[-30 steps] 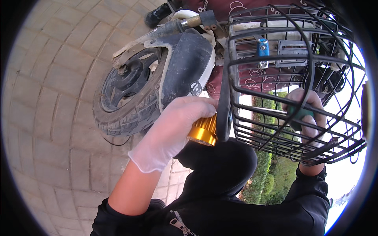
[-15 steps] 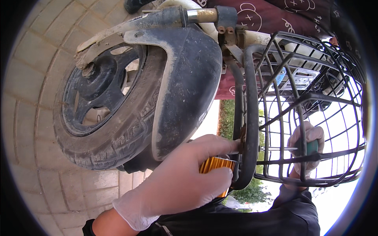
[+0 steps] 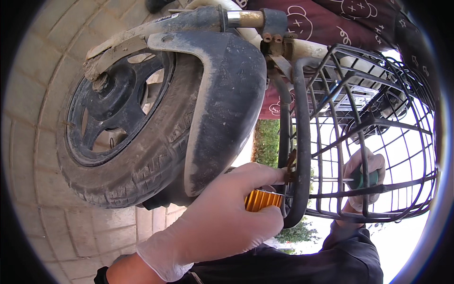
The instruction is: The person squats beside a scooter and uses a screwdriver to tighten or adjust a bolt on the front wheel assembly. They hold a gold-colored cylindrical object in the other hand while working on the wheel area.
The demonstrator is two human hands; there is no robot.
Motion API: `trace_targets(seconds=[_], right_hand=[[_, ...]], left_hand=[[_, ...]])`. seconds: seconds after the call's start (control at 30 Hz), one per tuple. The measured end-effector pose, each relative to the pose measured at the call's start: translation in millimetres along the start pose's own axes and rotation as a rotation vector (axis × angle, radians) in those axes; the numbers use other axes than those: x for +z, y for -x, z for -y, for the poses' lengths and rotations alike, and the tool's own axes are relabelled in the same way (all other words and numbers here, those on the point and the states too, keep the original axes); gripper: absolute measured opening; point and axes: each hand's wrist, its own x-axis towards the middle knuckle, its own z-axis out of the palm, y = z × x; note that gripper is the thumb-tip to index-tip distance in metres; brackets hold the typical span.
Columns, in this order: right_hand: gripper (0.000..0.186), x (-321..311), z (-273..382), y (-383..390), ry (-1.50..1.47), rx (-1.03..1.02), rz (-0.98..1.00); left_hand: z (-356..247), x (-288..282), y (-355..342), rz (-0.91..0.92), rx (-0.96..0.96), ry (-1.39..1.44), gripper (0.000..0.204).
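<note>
My left hand point(image 3: 222, 217), in a translucent glove, holds a gold finned lamp point(image 3: 260, 201) against the black tubular frame point(image 3: 298, 142) at the basket's left side. Its index finger reaches a small brown bracket point(image 3: 291, 165) on that frame, largely covering it. My gloved right hand point(image 3: 373, 163), seen through the black wire basket point(image 3: 352, 120), grips the green handle point(image 3: 362, 180) of a screwdriver. The metal shaft point(image 3: 331, 179) runs horizontally leftward toward the bracket and lamp; whether its tip engages a screw cannot be made out.
A dusty front wheel point(image 3: 123, 175) and black fender point(image 3: 227, 94) fill the left beside brick paving point(image 3: 38, 132). Maroon patterned fabric point(image 3: 321, 19) lies across the top, with a fork tube point(image 3: 246, 19) below it. Green foliage point(image 3: 265, 137) shows through a gap behind the frame.
Since a second ago the wheel and fender have grown larger in view, and both hands sit lower in the picture, still on lamp and screwdriver. Over the last half second little has moved.
</note>
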Motion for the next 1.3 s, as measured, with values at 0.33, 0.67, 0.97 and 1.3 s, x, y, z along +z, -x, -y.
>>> trace_targets(seconds=[0.33,0.67,0.97,1.3], right_hand=[[0.051,12,9,4,0.036,0.088,-0.043],[0.053,-3,8,-12,0.032,-0.138,0.084],[0.059,-24,13,-50,-0.064,0.299,0.329],[0.042,-25,22,-41,0.119,0.176,0.502]], left_hand=[[-4,14,2,-0.121,0.037,-0.142,0.044],[13,33,-4,-0.295,0.218,0.057,0.025],[18,33,-2,-0.338,0.261,-0.014,0.023],[19,32,0,-0.32,0.24,-0.081,0.028]])
